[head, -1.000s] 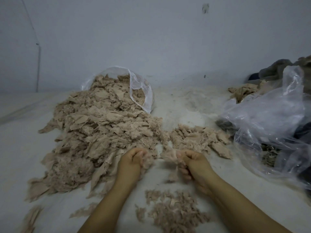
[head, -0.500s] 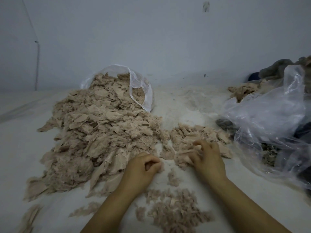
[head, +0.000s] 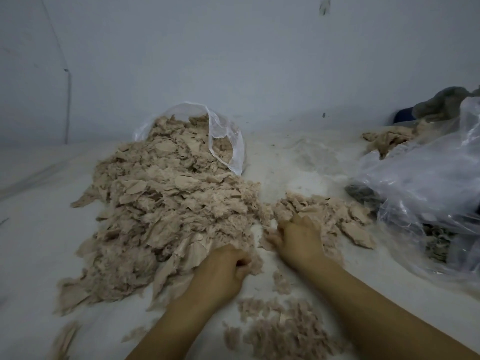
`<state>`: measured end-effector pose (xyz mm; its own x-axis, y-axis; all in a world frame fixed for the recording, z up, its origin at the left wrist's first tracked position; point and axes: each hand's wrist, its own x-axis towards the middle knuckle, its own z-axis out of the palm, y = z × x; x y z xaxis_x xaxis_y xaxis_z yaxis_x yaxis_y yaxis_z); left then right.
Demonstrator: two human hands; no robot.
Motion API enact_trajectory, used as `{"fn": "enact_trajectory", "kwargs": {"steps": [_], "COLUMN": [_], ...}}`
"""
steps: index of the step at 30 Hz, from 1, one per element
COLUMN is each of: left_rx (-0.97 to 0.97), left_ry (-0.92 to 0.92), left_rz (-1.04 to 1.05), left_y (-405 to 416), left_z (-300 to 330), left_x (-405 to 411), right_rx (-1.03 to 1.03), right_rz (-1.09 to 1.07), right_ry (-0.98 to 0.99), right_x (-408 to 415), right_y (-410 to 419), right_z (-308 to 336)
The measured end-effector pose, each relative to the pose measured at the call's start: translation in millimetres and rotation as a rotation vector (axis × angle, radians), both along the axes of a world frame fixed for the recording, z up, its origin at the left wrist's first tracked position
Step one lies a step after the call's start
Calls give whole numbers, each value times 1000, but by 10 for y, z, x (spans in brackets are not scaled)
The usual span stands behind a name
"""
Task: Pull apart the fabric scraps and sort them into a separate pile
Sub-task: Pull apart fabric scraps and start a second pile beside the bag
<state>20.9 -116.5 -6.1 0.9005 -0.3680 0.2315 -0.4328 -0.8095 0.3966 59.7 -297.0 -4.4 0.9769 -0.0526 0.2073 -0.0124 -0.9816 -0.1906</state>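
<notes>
Gripping a tuft of beige scrap at the near edge of the big pile of fabric scraps (head: 166,216), the left hand (head: 223,271) has its fingers curled tight around the material. This big pile covers the left and middle part of the white floor (head: 33,255) and runs back to a clear plastic bag (head: 228,141) that lies on its side near the far wall (head: 233,61); the bag is open toward the person and the same beige scraps fill it and spill out of its mouth.

The right hand (head: 301,237) rests palm down on the near left edge of a smaller pile (head: 330,216), which lies to the right of the big one, just beside it. Its fingers reach into the scraps and are partly hidden by them, so I cannot tell if they pinch something or only press. A small loose scrap (head: 281,281) lies on the floor between the two forearms. Nearer to the person, at the bottom edge, lies a third heap of finer, fluffy pieces (head: 283,331).

At the right edge a large crumpled transparent bag (head: 426,178) holds some dark material, not clear to see. Behind it are more beige cloth (head: 387,141) and a grey bundle (head: 444,102).
</notes>
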Motion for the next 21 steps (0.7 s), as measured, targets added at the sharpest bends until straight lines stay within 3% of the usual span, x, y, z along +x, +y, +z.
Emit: {"fn": "enact_trajectory", "kwargs": {"steps": [2,5,9,13,15,19,21], "left_rx": [-112,-281,-911,-1008,-1074,-1096,-1095], "left_ry": [-11,2,527,543,546,477,457], "left_rz": [-6,44,25,40,54,73,70], "left_y": [-31,-74,-192,-276,-297,-265,-232], "left_z": [-1,33,101,85,61,41,11], "left_x": [-33,-28,-25,-72,-68,-55,-40], "right_rx": [93,563,1248,1628,1638,1427,1101], "right_rz": [75,218,284,251,215,73,-29], "right_ry": [-38,-141,85,279,227,-24,-120], "right_x": [-3,-129,-337,-416,-421,-371,-339], "right_y": [10,24,2,-16,-7,-81,-218], "right_z": [-2,-20,-4,16,25,97,130]}}
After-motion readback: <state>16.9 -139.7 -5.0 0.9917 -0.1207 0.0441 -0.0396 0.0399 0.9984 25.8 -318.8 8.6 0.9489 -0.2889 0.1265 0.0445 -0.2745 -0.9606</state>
